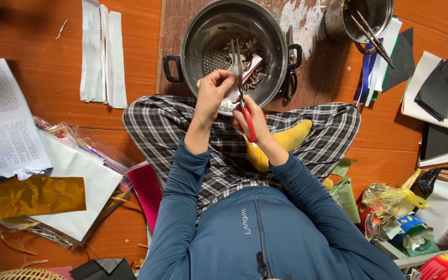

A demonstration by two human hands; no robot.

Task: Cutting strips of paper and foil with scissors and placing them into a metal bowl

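Observation:
I sit cross-legged on a wooden floor. My right hand (249,118) grips red-handled scissors (244,106) with the blades pointing away from me, up over a steel pot. My left hand (212,93) pinches a small piece of pale paper (233,92) against the blades. Below both hands stands the steel pot (198,36) with black side handles, holding a perforated insert, dry leaves and paper scraps (249,65).
White paper strips (102,54) lie at the far left. Printed sheets (3,119), gold foil (38,195) and pink paper (146,189) lie left of my knee. A second pot with sticks (361,18), black paper (442,88) and bags (400,207) sit to the right.

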